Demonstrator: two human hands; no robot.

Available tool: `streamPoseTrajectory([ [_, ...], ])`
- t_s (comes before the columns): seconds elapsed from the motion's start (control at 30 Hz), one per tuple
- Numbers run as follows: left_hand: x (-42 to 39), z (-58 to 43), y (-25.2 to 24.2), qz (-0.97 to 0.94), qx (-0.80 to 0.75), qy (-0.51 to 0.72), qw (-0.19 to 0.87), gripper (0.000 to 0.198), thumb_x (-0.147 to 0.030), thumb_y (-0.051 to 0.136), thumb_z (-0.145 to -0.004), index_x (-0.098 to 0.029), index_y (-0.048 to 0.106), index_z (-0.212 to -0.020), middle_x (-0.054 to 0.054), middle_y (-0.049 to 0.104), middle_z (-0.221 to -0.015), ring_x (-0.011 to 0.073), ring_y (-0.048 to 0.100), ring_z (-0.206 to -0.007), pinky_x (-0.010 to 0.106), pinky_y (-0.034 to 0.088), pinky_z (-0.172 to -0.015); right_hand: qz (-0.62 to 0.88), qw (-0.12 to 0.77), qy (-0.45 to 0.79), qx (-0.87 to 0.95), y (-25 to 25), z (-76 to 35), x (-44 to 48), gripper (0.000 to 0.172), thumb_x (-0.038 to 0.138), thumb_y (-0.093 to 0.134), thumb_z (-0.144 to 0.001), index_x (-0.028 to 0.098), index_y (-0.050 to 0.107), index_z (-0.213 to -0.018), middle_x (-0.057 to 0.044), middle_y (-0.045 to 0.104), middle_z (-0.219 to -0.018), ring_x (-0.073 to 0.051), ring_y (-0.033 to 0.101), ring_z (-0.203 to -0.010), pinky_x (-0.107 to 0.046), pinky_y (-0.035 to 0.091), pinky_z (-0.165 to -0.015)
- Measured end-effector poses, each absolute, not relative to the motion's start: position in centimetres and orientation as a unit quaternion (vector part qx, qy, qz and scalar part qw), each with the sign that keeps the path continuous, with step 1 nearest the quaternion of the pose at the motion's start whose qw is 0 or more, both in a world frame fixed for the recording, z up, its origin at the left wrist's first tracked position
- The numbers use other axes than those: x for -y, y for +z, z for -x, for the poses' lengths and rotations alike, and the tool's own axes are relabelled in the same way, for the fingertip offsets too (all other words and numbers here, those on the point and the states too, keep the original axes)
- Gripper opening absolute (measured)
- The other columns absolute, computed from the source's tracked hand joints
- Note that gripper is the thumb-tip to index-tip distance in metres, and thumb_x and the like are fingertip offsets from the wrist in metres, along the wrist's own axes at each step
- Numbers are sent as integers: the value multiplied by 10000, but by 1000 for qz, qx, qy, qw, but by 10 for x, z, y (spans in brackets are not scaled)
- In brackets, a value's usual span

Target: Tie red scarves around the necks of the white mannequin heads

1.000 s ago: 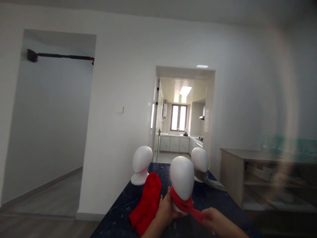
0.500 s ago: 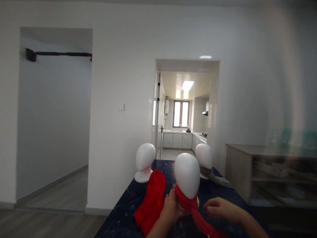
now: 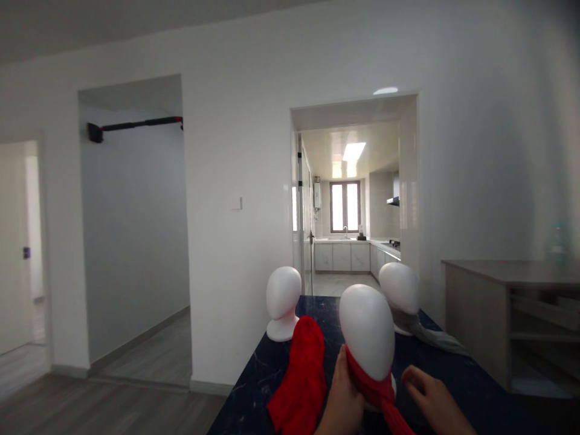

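Note:
A white mannequin head (image 3: 368,329) stands on the dark blue table (image 3: 249,386), with a red scarf (image 3: 378,393) wrapped round its neck and one end trailing down toward the near edge. My left hand (image 3: 343,393) is pressed against the scarf and the neck on the left side, its fingers curled round them. To the right of the neck hovers my right hand (image 3: 430,393), fingers bent and slightly apart, with nothing seen in it. Just left of my left hand is a crumpled red cloth (image 3: 302,374).
Two more white mannequin heads stand farther back, one at the left (image 3: 283,296) and one at the right (image 3: 399,290) with a grey scarf (image 3: 437,337) beside it. A wooden cabinet (image 3: 475,314) is at the right. Behind the table, a doorway opens onto a kitchen.
The view has tilted and turned left, so the heads and table appear farther right. My left hand stays at the neck, and my right hand remains off to the right of it.

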State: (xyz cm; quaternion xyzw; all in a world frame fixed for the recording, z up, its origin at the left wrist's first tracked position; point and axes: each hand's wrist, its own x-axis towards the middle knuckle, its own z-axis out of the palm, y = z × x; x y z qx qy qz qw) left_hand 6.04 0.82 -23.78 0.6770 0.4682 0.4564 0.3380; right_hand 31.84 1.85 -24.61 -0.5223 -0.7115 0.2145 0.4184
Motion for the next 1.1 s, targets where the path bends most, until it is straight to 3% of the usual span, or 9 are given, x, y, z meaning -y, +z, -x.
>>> streamPoseTrajectory([
  [0.2, -7, -55, -233, -668, -493, 457, 320, 998, -231, 587, -819, -87, 140, -1700, 139, 243, -1779, 256, 208, -1655, 379, 165, -1371, 541, 428, 178, 702, -240, -320, -17, 247, 391, 531, -884, 235, 704, -799, -20, 725, -701, -225, 634, -684, -313, 417, -661],
  [0.5, -16, -57, -246, -671, -477, 476, 309, 944, -192, 595, -813, -130, 233, -1683, 145, 243, -1778, 277, 237, -1647, 404, 181, -1367, 544, 413, 177, 708, -244, -319, -17, 260, 354, 497, -911, 225, 702, -819, -15, 725, -726, -218, 648, -705, -316, 416, -669],
  [0.6, -19, -56, -250, -659, -453, 498, 336, 945, -188, 616, -809, -142, 252, -1680, 144, 272, -1770, 280, 235, -1647, 410, 173, -1368, 537, 432, 204, 695, -250, -325, -24, 263, 390, 528, -906, 225, 713, -817, -36, 750, -769, -242, 685, -781, -334, 472, -735],
  [0.67, -18, -57, -250, -638, -431, 524, 365, 914, -202, 638, -817, -153, 303, -1666, 143, 330, -1748, 282, 289, -1629, 408, 191, -1363, 510, 468, 254, 676, -256, -330, -31, 272, 446, 611, -875, 223, 755, -933, -77, 800, -964, -280, 719, -942, -370, 521, -862],
  [0.7, -18, -57, -249, -629, -417, 538, 376, 891, -216, 653, -826, -158, 332, -1656, 146, 361, -1734, 286, 320, -1617, 411, 200, -1360, 489, 489, 289, 662, -259, -331, -34, 346, 483, 672, -844, 225, 768, -1054, -107, 798, -1125, -306, 715, -1057, -400, 529, -938],
  [0.77, -17, -58, -247, -616, -387, 567, 387, 853, -249, 685, -841, -168, 383, -1635, 154, 405, -1711, 299, 358, -1598, 433, 212, -1357, 440, 521, 372, 629, -263, -328, -40, 679, 549, 818, -727, 242, 708, -1323, -158, 673, -1453, -371, 634, -1301, -484, 497, -1080],
  [0.87, -20, -60, -249, -616, -343, 584, 403, 857, -265, 727, -834, -177, 405, -1624, 161, 448, -1684, 315, 390, -1581, 467, 246, -1346, 348, 538, 476, 603, -263, -305, -43, 1030, 530, 969, -557, 257, 598, -1479, -176, 514, -1626, -422, 491, -1472, -563, 435, -1169],
  [0.97, -29, -60, -257, -619, -313, 583, 424, 884, -240, 740, -816, -191, 393, -1628, 159, 500, -1649, 312, 463, -1536, 474, 323, -1316, 286, 561, 497, 597, -258, -267, -42, 1002, 408, 1005, -544, 234, 606, -1446, -173, 648, -1490, -406, 594, -1370, -560, 469, -1144],
  [1.1, -38, -56, -261, -620, -325, 582, 415, 833, -161, 682, -781, -203, 472, -1586, 131, 534, -1628, 301, 500, -1510, 471, 338, -1311, 379, 656, 365, 542, -250, -222, -41, 873, 296, 1020, -414, 181, 700, -1218, -151, 790, -1193, -419, 709, -1136, -573, 538, -1044],
])
